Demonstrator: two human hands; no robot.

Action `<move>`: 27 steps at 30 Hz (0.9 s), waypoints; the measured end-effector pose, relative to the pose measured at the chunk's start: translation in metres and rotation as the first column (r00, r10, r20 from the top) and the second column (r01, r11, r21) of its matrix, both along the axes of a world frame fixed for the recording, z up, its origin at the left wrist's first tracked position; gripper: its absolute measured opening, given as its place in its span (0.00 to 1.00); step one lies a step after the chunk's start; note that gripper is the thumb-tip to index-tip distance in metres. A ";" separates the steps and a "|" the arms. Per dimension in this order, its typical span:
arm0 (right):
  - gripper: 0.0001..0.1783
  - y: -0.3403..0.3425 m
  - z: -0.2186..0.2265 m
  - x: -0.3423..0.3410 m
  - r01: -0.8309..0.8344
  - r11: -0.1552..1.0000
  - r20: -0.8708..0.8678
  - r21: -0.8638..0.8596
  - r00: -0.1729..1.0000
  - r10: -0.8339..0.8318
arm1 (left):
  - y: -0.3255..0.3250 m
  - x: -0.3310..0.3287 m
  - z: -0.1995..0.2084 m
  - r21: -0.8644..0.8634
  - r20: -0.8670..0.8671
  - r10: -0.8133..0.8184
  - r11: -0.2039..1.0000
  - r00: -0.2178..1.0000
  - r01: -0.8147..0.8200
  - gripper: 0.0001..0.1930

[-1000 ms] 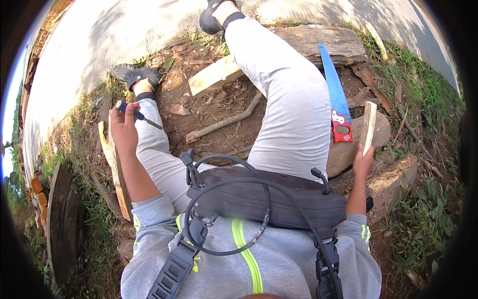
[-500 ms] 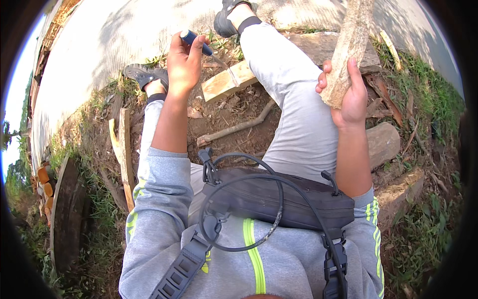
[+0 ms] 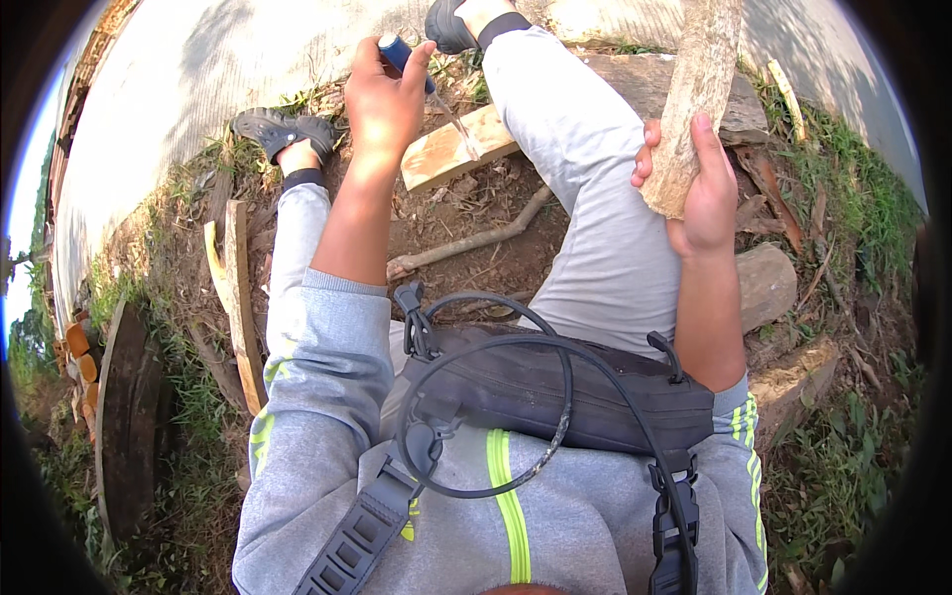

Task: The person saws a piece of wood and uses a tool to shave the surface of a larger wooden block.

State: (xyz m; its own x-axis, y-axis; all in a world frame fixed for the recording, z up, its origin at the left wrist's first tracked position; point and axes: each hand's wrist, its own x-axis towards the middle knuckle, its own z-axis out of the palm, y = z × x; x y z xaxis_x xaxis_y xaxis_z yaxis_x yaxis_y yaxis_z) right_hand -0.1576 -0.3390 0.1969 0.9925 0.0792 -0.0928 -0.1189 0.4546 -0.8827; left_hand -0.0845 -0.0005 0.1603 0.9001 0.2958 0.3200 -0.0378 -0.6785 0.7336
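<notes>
My left hand [image 3: 385,114] is closed around the blue handle of a chisel [image 3: 396,52]. Its metal blade slants down to the right, and the tip meets the top of a pale squared wooden block [image 3: 441,157]. The block's right end disappears behind my bent right leg [image 3: 570,119]. On the right, my right hand [image 3: 710,208] grips the lower end of a thick, rough length of wood [image 3: 689,129]. This wood is held up, its far end cut off by the top of the picture.
A crooked branch [image 3: 476,250] lies on the soil between my legs. Narrow wood strips [image 3: 238,297] and a dark slab [image 3: 129,416] are at left. Logs [image 3: 764,288] and grass border my right side. A looped black cable [image 3: 570,397] hangs before the black waist bag [image 3: 496,377].
My left hand has shifted slightly right and up, with the chisel's tip still at the block. My right hand and its wood have hardly moved.
</notes>
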 end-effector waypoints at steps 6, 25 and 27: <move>0.24 0.000 -0.001 -0.001 -0.033 0.999 -0.003 -0.020 0.999 0.033 | -0.012 0.009 0.004 0.113 -0.038 0.042 0.993 0.998 -0.038 0.26; 0.31 0.083 0.042 -0.004 0.356 0.727 0.656 -0.587 0.735 0.170 | -0.030 -0.014 0.003 0.088 -0.015 -0.105 0.990 0.994 0.106 0.18; 0.32 0.094 0.017 -0.003 0.333 0.433 0.494 -0.838 0.800 0.340 | -0.018 -0.009 -0.016 0.129 0.005 -0.138 0.982 0.990 0.136 0.17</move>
